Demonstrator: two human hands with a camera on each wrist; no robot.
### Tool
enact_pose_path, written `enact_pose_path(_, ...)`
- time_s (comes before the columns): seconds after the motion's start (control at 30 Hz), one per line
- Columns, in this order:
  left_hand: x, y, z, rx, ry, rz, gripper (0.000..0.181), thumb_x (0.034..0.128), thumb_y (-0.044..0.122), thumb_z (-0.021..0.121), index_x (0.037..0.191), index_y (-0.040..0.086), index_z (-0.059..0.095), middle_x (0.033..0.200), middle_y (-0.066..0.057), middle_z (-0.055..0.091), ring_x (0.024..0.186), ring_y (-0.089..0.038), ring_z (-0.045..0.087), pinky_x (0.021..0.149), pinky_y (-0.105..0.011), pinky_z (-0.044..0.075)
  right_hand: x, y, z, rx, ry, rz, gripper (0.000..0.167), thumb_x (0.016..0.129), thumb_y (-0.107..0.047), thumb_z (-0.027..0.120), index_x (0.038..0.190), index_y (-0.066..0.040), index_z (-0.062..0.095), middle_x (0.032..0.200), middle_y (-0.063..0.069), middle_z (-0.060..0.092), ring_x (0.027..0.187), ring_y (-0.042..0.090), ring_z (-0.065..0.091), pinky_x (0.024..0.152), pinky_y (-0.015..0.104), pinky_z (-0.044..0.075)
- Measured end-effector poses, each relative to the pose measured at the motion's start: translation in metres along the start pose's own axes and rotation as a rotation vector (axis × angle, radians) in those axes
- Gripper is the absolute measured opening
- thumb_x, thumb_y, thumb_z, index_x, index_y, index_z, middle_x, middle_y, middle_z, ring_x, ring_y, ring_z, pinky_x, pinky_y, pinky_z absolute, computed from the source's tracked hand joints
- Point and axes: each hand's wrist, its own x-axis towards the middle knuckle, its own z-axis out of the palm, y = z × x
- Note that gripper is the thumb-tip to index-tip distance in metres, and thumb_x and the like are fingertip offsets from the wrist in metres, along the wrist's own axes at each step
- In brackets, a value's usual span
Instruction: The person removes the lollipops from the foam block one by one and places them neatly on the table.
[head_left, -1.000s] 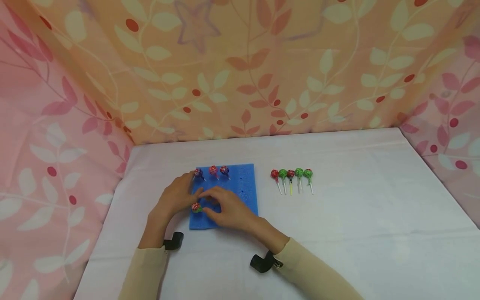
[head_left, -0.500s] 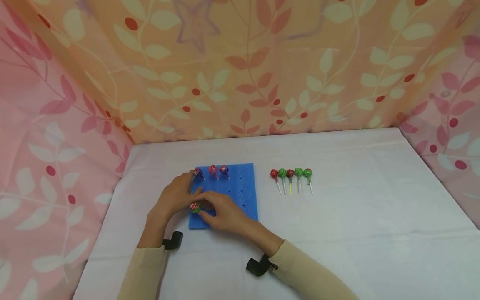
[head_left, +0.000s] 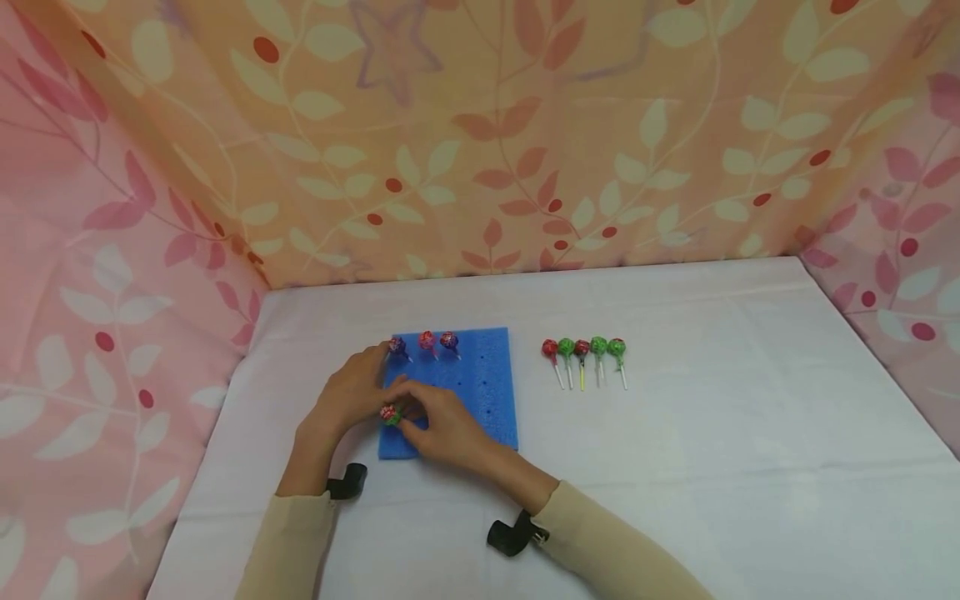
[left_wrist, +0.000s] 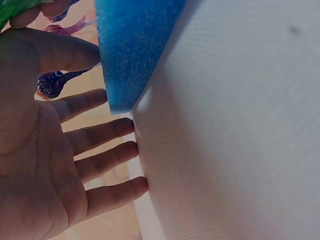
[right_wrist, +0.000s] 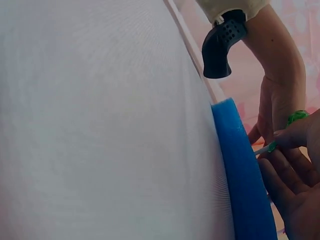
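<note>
The right hand (head_left: pixel 450 425) pinches a red-and-green wrapped lollipop (head_left: pixel 389 414) over the front left part of the blue foam board (head_left: pixel 491 350). Its white stick (right_wrist: pixel 262 150) meets the board's face in the right wrist view. My left hand (head_left: pixel 352 392) rests at the board's left edge, fingers extended; in the left wrist view the spread fingers (left_wrist: pixel 107 196) touch the foam (left_wrist: pixel 132 55) and the white cloth. Three lollipops stand along the board's back edge: a dark one (head_left: pixel 397 346), a pink one (head_left: pixel 427 340) and another dark one (head_left: pixel 450 340).
On the white-covered table (head_left: pixel 712 400), right of the board, several red and green lollipops (head_left: pixel 582 348) lie in a row with sticks toward the front. Small holes dot the board's right part. Patterned curtains (head_left: pixel 495 150) stand behind and at both sides.
The right hand has shifted slightly left, its thumb and fingers closing on the red-and-green lollipop, whose head has moved a little left. My left hand has stayed in place.
</note>
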Motion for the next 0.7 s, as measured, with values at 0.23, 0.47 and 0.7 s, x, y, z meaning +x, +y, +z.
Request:
enact_pose_path(0.23,-0.0003,0.0023,-0.0018,0.007,-0.002,-0.005,0.074,0.1030,0.037,0.062,0.157,-0.008,0.040,0.152,-0.031,0.055,0.141,-0.050,0.055,0.110,-0.067,0.050,-0.0003,-0.0007,0.0012,-0.003,0.024,-0.017,0.035,0.097,0.004,0.067,0.131,-0.005,0.065,0.124,0.010,0.074,0.108,0.017,0.075,0.095,0.019,0.059)
enact_pose_path(0.47,-0.0004,0.0025,-0.0024,0.001,-0.025,-0.029,0.077,0.1029,0.039,0.062,0.159,-0.007,0.037,0.158,-0.031,0.050,0.146,-0.051,0.050,0.114,-0.068,0.046,-0.0002,-0.0053,0.0017,0.032,0.056,-0.034,0.033,0.100,0.000,0.067,0.132,-0.007,0.065,0.126,0.009,0.073,0.108,0.015,0.074,0.093,0.020,0.061)
enact_pose_path(0.7,0.0023,0.0019,-0.0009,-0.013,-0.054,-0.060,0.081,0.1016,0.044,0.064,0.160,-0.005,0.037,0.161,-0.029,0.046,0.150,-0.050,0.045,0.119,-0.068,0.042,-0.0023,-0.0090,-0.0008,0.076,0.104,-0.048,0.032,0.099,-0.001,0.068,0.130,-0.008,0.065,0.128,0.010,0.073,0.104,0.014,0.075,0.088,0.021,0.062)
